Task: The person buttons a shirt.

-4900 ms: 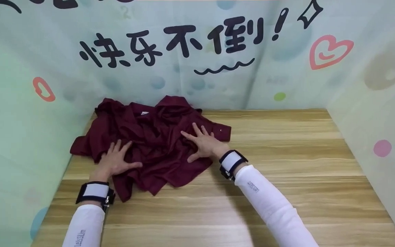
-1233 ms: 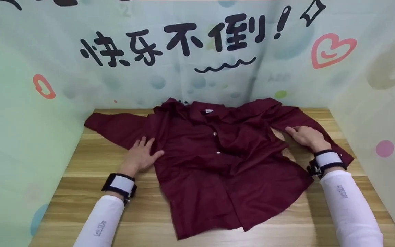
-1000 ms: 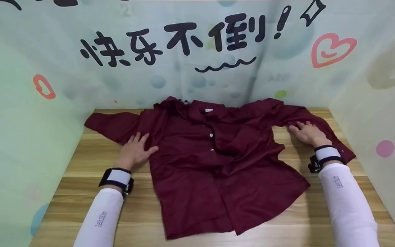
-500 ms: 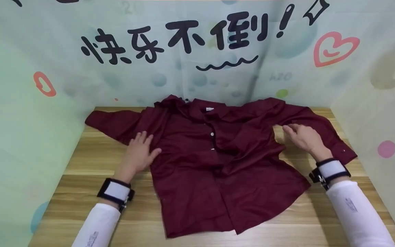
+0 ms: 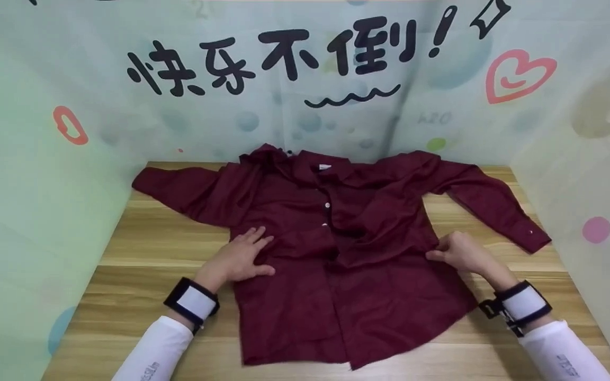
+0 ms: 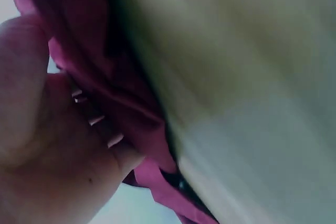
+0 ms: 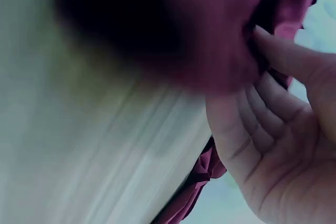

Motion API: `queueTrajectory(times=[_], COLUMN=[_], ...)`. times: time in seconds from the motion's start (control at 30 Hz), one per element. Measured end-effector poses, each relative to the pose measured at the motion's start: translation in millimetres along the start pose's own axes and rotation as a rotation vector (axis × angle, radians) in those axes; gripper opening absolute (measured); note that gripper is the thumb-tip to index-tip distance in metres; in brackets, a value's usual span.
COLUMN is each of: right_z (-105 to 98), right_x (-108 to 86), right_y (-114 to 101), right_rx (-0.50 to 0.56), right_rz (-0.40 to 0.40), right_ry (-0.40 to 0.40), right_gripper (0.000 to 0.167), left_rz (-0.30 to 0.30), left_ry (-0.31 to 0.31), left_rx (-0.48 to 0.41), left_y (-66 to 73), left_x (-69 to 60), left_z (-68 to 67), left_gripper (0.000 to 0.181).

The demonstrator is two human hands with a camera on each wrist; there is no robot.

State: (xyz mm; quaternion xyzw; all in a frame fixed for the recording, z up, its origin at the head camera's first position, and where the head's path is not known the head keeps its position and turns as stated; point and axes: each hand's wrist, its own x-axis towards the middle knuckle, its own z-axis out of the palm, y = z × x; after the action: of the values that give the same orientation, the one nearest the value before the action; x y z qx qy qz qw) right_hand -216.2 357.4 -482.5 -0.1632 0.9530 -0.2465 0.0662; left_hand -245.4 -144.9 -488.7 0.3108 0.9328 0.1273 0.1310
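Maroon shirt (image 5: 289, 312) lies spread — side edge inside the right grip (image 5: 461, 253).

A maroon shirt (image 5: 374, 286) lies on the wood-grain table (image 5: 146, 238).

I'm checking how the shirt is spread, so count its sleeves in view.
2: the left sleeve reaches out leftward from the shirt; the right sleeve slants out to the right. Neither looks hidden.

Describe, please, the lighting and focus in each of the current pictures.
Head view: shirt mostly sharp, pale sheen on the near part of the table; left wrist view: table grain badly blurred; right wrist view: nearest shirt cloth smeared, with a near-black patch, while the fingers look clearer.
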Motion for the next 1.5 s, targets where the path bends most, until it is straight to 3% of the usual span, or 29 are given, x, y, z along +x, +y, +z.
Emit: queueTrajectory(times=[0.2,0.3,0.37,0.47,0.6,0.67,0.73,0.8,0.87,0.93,1.07,1.2,1.37,1.5], right_z=[-2.2,-9.1,-17.4,-31.2,-41.7,-39.8,-33.2,-24.0,-14.8,-7.7,0.0,0.0,-6.2,-9.3], right_x=[-23.8,-28.3,-25.6,-11.9,18.8,35.4,52.1,68.3,83.7,96.6,111.7,111.5,104.2,104.6], right_y=[-2.9,-7.6,-11.5,-16.8,-16.3,-13.1,-9.8,-8.6,-9.9,-11.7,-13.3,-12.1,-10.6,-11.0], right_rx=[0.199,0.143,0.036,-0.103,-0.157,-0.179,-0.193,-0.218,-0.234,-0.243,-0.288,-0.346,-0.373,-0.377], right_rz=[0.006,0.023,0.022,0.046,0.075,0.072,0.049,0.007,-0.046,-0.064,-0.014,0.063,0.144,0.183], right_ry=[-0.351,-0.431,-0.4,-0.251,0.011,0.066,0.068,0.034,0.001,-0.036,-0.141,-0.232,-0.266,-0.261], right_gripper=[0.041,0.041,0.044,0.044,0.04,0.051,0.061,0.067,0.068,0.069,0.073,0.08,0.085,0.085], left_rz=[-0.022,-0.03,-0.031,-0.049,-0.151,-0.224,-0.28,-0.318,-0.336,-0.352,-0.412,-0.491,-0.583,-0.623], left_ry=[-0.057,-0.051,0.01,0.195,0.453,0.484,0.429,0.324,0.235,0.195,0.181,0.145,0.132,0.156], left_rx=[-0.034,-0.048,-0.064,-0.083,-0.109,-0.132,-0.149,-0.159,-0.164,-0.167,-0.148,-0.125,-0.147,-0.169], left_y=[-9.9,-9.1,-9.8,-17.6,-47.3,-65.3,-81.5,-93.6,-100.4,-104.0,-107.8,-119.3,-137.1,-138.7], left_x=[-1.1,-1.5,0.4,6.0,14.8,15.9,14.6,12.2,10.6,10.5,6.7,-6.0,-23.1,-25.4], left_z=[-12.2,-15.1,-17.2,-23.5,-33.9,-36.5,-36.2,-33.7,-31.3,-29.9,-31.4,-35.8,-42.4,-46.3], left_gripper=[0.092,0.091,0.083,0.068,0.058,0.058,0.062,0.067,0.07,0.073,0.077,0.079,0.082,0.083])
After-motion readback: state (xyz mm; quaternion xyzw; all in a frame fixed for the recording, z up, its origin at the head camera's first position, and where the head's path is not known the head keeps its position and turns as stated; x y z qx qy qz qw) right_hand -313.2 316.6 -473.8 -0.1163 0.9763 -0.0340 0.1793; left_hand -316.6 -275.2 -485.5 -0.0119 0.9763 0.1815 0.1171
